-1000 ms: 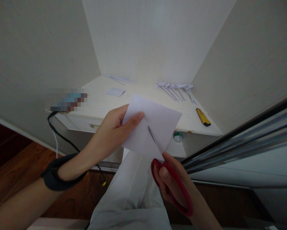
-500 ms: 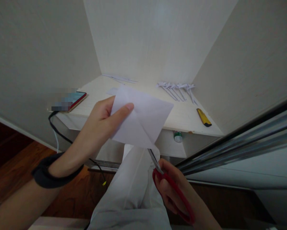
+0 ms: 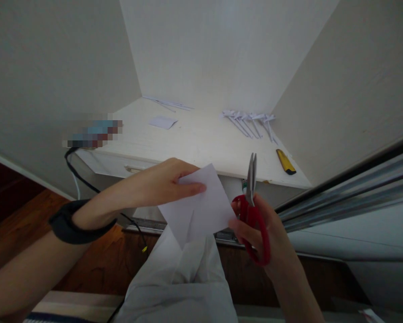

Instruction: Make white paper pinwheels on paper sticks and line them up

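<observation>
My left hand [image 3: 174, 181] pinches a sheet of white paper [image 3: 206, 204] between thumb and fingers, above my lap. A crease or cut line runs up from the sheet's lower edge. My right hand [image 3: 272, 224] has its fingers through the red handles of a pair of scissors [image 3: 251, 179]. The blades point upward, nearly closed, and are apart from the paper. The thumb and a fingertip of my right hand are at the sheet's right corner, seemingly pinching it. My left wrist wears a black band [image 3: 82, 224].
On the white shelf [image 3: 194, 143] lie thin paper sticks [image 3: 169, 104], a small paper piece [image 3: 163, 122], several folded paper pieces [image 3: 248, 122] and a yellow-and-black cutter-like tool [image 3: 285, 162]. A blurred phone-like object [image 3: 95, 133] sits at left, near a black cable [image 3: 83, 179].
The scissors have left the paper's lower edge and swung up, blades now pointing upward. The paper has moved down and turned; my right fingers have come to its right corner.
</observation>
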Demonstrator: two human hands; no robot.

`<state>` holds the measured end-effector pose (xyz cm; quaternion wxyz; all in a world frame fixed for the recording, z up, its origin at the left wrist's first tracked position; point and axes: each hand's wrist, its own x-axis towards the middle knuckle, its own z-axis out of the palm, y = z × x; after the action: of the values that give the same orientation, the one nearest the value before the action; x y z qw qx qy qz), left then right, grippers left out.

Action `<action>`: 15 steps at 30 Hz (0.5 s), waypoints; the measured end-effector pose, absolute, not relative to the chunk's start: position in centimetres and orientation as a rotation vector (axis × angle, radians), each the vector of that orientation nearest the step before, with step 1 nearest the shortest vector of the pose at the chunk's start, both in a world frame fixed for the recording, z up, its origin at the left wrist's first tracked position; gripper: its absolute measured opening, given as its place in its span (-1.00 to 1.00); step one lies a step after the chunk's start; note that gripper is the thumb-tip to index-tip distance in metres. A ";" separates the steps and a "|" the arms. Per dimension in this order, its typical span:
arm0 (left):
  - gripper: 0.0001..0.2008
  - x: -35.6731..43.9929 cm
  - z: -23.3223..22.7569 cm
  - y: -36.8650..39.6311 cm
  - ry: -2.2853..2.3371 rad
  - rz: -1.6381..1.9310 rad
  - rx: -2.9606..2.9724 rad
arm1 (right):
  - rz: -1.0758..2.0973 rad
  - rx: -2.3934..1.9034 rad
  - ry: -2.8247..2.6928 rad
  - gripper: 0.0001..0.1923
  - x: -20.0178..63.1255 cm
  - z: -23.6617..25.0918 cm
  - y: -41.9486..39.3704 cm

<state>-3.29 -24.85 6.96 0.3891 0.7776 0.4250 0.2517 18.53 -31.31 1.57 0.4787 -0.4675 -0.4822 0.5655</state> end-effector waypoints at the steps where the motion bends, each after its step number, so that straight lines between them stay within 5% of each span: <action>1: -0.83 -3.3 6.9 -24.8 1.070 0.620 1.924 | 1.364 -1.150 -1.168 -0.66 18.1 1.6 -31.2; 8: -0.70 -4.2 5.3 -26.2 1.047 0.944 1.379 | 1.080 -1.141 -0.985 -0.69 16.4 0.4 -31.3; 15: -0.78 -2.0 2.0 -29.2 0.989 0.893 1.108 | 1.017 -1.105 -0.844 -0.71 14.8 -0.3 -31.7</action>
<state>-1.96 -29.24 1.98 0.6475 0.4873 0.4351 0.3926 14.84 -31.68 -0.33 0.6513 -0.4867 -0.3718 0.4479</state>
